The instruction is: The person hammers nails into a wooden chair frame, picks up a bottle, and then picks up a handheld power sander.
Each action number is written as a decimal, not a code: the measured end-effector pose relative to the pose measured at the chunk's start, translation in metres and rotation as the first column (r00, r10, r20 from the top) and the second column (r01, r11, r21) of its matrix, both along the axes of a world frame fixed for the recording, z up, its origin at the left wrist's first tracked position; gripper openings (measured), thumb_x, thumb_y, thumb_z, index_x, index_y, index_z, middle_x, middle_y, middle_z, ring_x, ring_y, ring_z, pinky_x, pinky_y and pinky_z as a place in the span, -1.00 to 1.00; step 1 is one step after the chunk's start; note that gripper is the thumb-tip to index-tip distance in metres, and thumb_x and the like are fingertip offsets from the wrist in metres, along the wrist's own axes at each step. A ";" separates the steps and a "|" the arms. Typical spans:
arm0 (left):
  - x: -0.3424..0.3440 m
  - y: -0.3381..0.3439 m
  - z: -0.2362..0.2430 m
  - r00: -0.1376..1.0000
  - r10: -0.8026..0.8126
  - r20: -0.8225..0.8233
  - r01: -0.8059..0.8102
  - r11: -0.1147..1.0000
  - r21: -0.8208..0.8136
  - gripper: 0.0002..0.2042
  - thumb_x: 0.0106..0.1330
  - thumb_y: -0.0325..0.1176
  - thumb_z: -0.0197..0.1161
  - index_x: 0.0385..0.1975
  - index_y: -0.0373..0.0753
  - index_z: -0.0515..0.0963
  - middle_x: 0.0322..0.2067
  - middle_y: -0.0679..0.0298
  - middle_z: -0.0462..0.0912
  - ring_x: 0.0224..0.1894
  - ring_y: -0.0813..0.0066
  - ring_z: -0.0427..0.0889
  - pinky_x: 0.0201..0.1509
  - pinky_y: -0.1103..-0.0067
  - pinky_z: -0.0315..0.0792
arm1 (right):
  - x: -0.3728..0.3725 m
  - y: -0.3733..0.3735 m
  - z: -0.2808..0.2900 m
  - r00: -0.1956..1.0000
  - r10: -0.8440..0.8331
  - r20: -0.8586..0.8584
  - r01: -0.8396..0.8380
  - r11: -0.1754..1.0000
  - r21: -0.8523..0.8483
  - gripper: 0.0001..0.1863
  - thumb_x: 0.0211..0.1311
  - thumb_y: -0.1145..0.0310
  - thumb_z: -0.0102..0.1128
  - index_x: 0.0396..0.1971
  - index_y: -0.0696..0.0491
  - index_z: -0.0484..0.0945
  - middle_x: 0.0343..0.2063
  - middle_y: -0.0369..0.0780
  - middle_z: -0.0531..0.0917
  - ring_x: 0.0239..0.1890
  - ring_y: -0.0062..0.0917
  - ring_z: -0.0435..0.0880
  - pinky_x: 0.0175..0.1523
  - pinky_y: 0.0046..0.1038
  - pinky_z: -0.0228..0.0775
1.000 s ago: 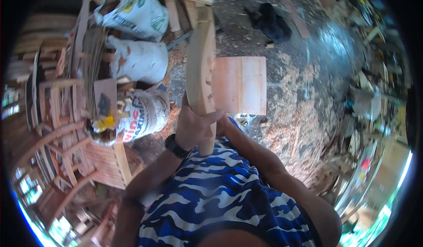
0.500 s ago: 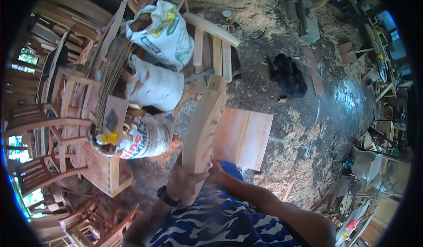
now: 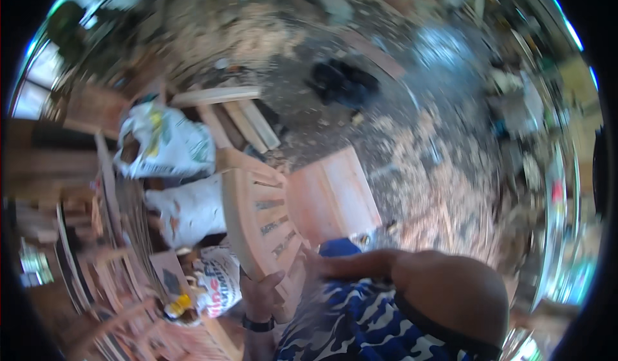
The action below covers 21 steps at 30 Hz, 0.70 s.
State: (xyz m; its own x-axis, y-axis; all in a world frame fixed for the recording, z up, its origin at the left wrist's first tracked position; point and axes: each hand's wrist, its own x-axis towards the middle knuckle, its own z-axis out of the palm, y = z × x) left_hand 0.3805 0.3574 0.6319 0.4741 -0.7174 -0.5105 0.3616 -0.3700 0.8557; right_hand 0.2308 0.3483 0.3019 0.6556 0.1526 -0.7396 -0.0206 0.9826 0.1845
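The left hand gripped the lower edge of a slatted wooden panel, fingers curled round its frame, a dark watch on the wrist below. The right hand lay against the panel's lower right side, at the end of a forearm reaching in from the right; blur kept me from telling whether it clasped the frame or only pressed flat against it. The panel stood tilted in front of the chest, above a blue camouflage shirt, its curved rails running up and away towards a flat board lying on the sawdust floor just behind.

White sacks sat to the left, beside stacked chair parts, with loose planks beyond.

To carry such a piece well, I judged both hands should hold the solid rails rather than the thin slats, spread apart to stop it twisting. The low end wanted keeping clear of the sacks and the floor board.
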 end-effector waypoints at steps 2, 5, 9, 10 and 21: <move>-0.008 -0.007 0.006 0.997 -0.066 -0.027 0.067 0.997 0.044 -0.36 0.07 -0.54 0.39 0.22 -0.44 0.37 0.06 0.06 0.57 0.08 0.24 0.61 0.20 0.39 0.51 | 0.003 -0.010 0.037 1.000 -0.021 0.006 0.022 0.994 -0.106 -0.17 0.41 -0.47 -0.29 0.20 -0.05 0.56 0.07 -0.15 0.70 0.09 -0.17 0.71 0.25 0.07 0.48; -0.018 -0.014 0.009 0.998 -0.070 0.005 0.070 0.997 0.013 -0.35 0.15 -0.53 0.40 0.27 -0.42 0.31 0.08 0.06 0.54 0.11 0.24 0.58 0.26 0.39 0.46 | 0.012 -0.021 0.051 0.991 -0.136 0.002 0.135 0.985 0.107 -0.18 0.45 -0.42 -0.36 0.23 -0.07 0.56 0.11 -0.16 0.70 0.09 -0.16 0.71 0.28 0.06 0.47; -0.041 -0.038 0.022 0.992 -0.127 0.000 0.127 0.992 -0.013 -0.36 0.22 -0.53 0.36 0.31 -0.41 0.29 0.17 0.03 0.49 0.18 0.21 0.55 0.30 0.37 0.44 | -0.013 -0.044 0.086 0.965 -0.262 0.008 0.257 0.951 0.170 -0.36 0.40 -0.21 -0.03 0.23 -0.06 0.59 0.15 -0.19 0.68 0.16 -0.18 0.66 0.34 0.02 0.38; -0.044 -0.038 0.023 0.986 -0.166 0.001 0.166 0.986 -0.007 -0.36 0.22 -0.53 0.36 0.31 -0.41 0.29 0.17 0.03 0.49 0.18 0.21 0.55 0.30 0.37 0.44 | -0.017 -0.041 0.083 0.952 -0.306 0.023 0.297 0.937 0.183 -0.40 0.41 -0.16 -0.02 0.21 -0.06 0.60 0.12 -0.19 0.70 0.15 -0.21 0.66 0.34 -0.02 0.40; -0.061 -0.137 0.038 0.947 -0.317 0.057 0.320 0.945 -0.070 -0.38 0.37 -0.39 0.27 0.38 -0.48 0.24 0.15 -0.04 0.52 0.12 0.13 0.61 0.22 0.31 0.51 | -0.029 -0.040 0.046 0.732 -0.659 0.171 0.658 0.750 0.074 -0.51 0.50 -0.08 -0.07 0.09 -0.03 0.58 0.00 -0.15 0.73 0.02 -0.22 0.73 0.26 -0.04 0.53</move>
State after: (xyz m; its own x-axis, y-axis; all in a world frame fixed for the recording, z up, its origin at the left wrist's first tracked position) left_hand 0.3197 0.2200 0.6696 0.2353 -0.8712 -0.4308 0.1967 -0.3914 0.8989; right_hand 0.2017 0.3083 0.3475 0.7115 -0.3609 -0.6029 0.5983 0.7611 0.2505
